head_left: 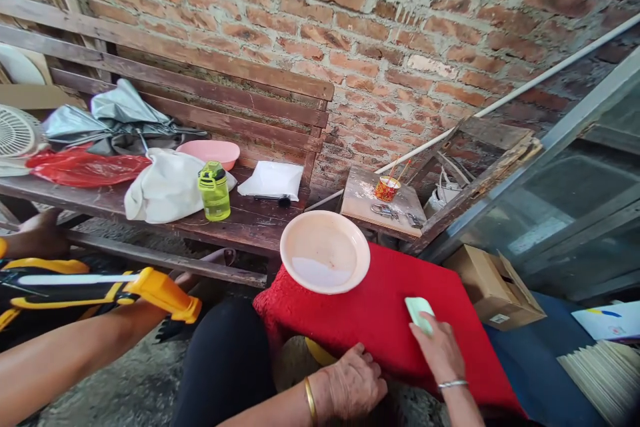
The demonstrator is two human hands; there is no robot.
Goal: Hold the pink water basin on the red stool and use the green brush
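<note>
Against a brick wall (400, 33), the red cloth (380, 313) stays flat: left hand (353, 383) presses its near edge, right hand (437, 347) pinches a pale green block (419, 312).

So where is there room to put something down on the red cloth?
The red cloth is bare between the pink bowl and the right hand, which holds a green bar, and along its right side by the cardboard box. The near edge is crowded by the left hand.
</note>
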